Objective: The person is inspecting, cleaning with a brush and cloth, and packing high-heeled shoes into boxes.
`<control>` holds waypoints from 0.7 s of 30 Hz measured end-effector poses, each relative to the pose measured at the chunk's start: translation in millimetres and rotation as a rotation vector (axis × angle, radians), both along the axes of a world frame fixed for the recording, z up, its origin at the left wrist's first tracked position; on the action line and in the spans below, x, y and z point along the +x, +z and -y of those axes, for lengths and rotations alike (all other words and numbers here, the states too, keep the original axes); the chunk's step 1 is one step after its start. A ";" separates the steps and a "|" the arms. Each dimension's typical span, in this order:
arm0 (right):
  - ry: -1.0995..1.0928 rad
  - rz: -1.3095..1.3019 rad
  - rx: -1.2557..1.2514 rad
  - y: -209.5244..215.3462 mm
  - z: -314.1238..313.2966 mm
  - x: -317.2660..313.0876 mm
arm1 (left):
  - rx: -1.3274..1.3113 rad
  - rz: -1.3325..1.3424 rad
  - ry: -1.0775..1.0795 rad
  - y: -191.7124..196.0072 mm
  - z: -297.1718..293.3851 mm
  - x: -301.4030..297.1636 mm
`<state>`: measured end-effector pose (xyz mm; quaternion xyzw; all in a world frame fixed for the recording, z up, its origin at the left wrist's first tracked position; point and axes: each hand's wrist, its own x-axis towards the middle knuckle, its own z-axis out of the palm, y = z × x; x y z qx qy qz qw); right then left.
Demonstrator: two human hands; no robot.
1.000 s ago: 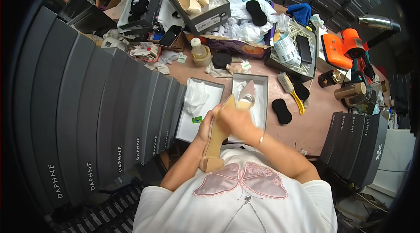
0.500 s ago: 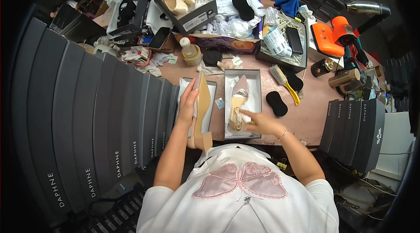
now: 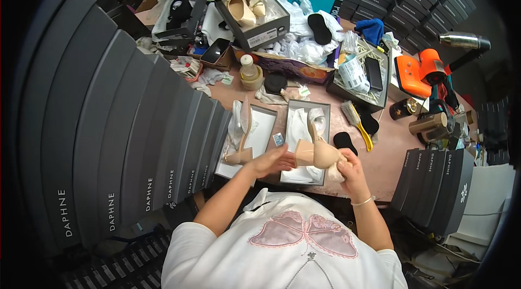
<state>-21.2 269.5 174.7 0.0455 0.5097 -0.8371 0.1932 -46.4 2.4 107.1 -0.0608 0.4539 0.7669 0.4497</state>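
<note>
A beige block-heeled shoe (image 3: 326,155) with a glittery toe is tilted over the grey shoebox (image 3: 327,126), which has white tissue paper (image 3: 296,126) in it. My right hand (image 3: 353,174) grips the back of this shoe, around its strap end. My left hand (image 3: 272,161) has its fingers stretched out beside the shoe's heel; whether they touch it is hard to tell. The matching shoe (image 3: 245,129) lies on its side in the white-lined box part (image 3: 264,126) on the left, apart from both hands.
Tall stacks of grey shoeboxes (image 3: 125,104) stand at the left, with more boxes (image 3: 434,186) at the right. A yellow-handled brush (image 3: 358,123), black pads (image 3: 345,142) and a pump bottle (image 3: 250,73) lie farther back. An orange device (image 3: 418,74) stands at far right.
My left hand has let go of its shoe, now lying in the left box part, and moved right. My right hand has lifted and turned the other shoe from the right box.
</note>
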 end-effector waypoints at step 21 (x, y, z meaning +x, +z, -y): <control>-0.037 -0.067 0.159 3.7 44.0 -82.7 | 0.395 0.339 0.084 65.4 -23.3 35.6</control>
